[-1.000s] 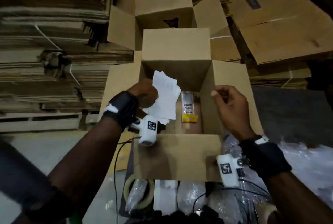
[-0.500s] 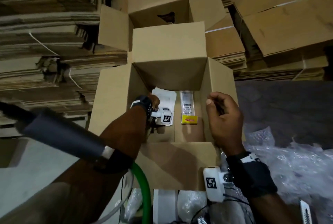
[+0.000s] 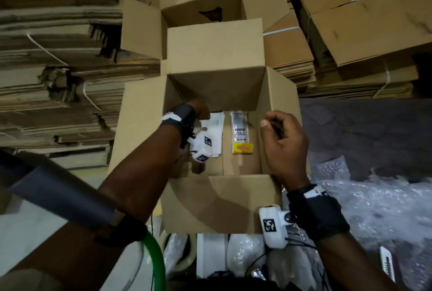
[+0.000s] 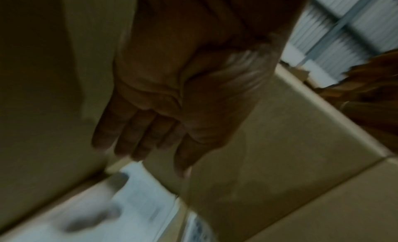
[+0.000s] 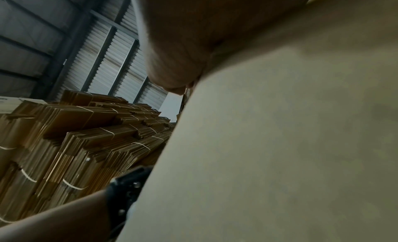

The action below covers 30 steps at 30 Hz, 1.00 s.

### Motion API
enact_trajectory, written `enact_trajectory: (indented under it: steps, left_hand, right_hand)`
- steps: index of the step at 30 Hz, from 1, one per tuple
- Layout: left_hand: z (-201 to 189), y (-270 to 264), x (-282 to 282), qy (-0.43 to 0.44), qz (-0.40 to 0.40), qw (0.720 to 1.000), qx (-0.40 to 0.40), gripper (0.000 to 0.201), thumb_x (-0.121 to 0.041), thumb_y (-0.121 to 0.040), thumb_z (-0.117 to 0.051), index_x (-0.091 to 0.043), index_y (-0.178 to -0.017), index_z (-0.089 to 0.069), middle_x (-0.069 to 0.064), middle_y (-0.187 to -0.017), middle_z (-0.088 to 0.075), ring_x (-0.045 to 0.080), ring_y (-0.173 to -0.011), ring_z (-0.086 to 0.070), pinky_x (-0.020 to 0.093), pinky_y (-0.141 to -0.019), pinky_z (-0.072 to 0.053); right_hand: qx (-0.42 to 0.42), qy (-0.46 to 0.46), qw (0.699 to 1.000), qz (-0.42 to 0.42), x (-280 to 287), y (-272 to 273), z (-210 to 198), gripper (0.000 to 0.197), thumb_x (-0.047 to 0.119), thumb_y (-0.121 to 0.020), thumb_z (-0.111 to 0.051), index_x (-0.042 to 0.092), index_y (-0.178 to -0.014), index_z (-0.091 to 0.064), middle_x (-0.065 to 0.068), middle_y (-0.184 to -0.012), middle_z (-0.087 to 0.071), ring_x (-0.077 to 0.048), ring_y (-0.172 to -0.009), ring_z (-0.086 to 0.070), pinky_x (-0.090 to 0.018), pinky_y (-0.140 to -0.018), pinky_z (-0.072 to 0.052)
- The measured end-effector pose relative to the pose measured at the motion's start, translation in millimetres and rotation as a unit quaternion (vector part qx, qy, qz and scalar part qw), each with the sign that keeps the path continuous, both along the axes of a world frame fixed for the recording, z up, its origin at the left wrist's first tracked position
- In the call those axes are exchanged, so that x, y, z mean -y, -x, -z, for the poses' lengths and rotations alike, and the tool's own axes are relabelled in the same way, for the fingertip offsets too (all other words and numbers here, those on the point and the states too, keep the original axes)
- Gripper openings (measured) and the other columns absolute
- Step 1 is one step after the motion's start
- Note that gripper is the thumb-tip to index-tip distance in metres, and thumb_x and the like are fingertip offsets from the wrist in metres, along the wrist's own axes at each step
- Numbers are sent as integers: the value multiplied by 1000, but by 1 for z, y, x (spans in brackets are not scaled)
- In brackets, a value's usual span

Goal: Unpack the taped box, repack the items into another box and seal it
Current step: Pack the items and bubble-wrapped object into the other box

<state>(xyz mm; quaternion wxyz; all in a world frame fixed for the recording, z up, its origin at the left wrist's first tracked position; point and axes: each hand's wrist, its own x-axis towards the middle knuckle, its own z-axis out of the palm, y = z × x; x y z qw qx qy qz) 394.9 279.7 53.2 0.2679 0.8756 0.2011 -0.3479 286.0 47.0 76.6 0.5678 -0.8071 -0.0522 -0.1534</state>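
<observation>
Fingers (image 4: 131, 135) of the left hand (image 3: 198, 109) lie straight and side by side, spread flat and gripping nothing, just above the white papers (image 3: 214, 135) on the floor of the open box (image 3: 140, 122). A second ago that hand held the papers in the air above the opening; half a second ago it was lowering them inside; now they lie flat against the left inner wall and the hand has let go. So one more item looks repacked.

Beside the papers, apart from them, lies a clear packet with a yellow label (image 3: 242, 135). The right hand (image 3: 284, 145) curls its fingers over the top edge of the box's right flap (image 3: 278, 94), thumb inside, holding it upright as before.

Nearer the person, below the box, lie bubble-wrapped bundles (image 3: 243, 251) and a tape roll (image 3: 184, 255), with a box cutter (image 3: 387, 265) at the right. Judging by these, more packing and the sealing are not yet done.
</observation>
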Motion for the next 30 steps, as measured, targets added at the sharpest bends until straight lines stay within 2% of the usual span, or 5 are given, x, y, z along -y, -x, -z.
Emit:
enact_trajectory:
  steps: [6,14,18,23,30]
  left_hand:
    - [-84,41,4,1,141,982,124,40,-31,-98,-60,-1,-124,-62,17,-117,-68,31,-102,-67,43,-83,-57]
    - [-128,188,46,132,38,904,404,19,-24,-97,-63,-10,-110,-67,2,-86,-73,6,-71,-70,27,-67,-56]
    - [-120,266,56,159,-3,896,414,17,-23,-97,-64,-13,-109,-69,-2,-89,-74,6,-73,-71,21,-67,-56]
    - [-75,342,56,180,-32,910,373,12,-19,-95,-66,-13,-104,-71,-1,-86,-74,7,-72,-70,26,-67,-57]
    - [16,401,72,138,29,936,323,26,-32,-89,-73,-14,-108,-71,-10,-86,-69,0,-74,-61,15,-69,-47]
  right_hand:
    - [7,1,1000,4,0,-1,-1,16,15,-94,-64,9,-107,-70,-4,-102,-71,-17,-93,-68,-40,-83,-57]
    - [37,-41,998,-33,5,17,-15,15,19,-95,-61,11,-105,-69,2,-96,-69,-8,-89,-64,-32,-81,-55]
    - [56,-54,996,-42,16,72,-32,15,19,-97,-60,11,-107,-67,12,-95,-66,3,-89,-62,-21,-78,-51]
    - [-2,-60,995,-77,42,168,-14,12,21,-99,-63,19,-110,-67,1,-93,-71,-23,-86,-69,-39,-76,-59]
    - [-97,67,993,2,92,258,39,11,21,-96,-68,28,-104,-67,13,-91,-71,6,-84,-65,-12,-69,-50]
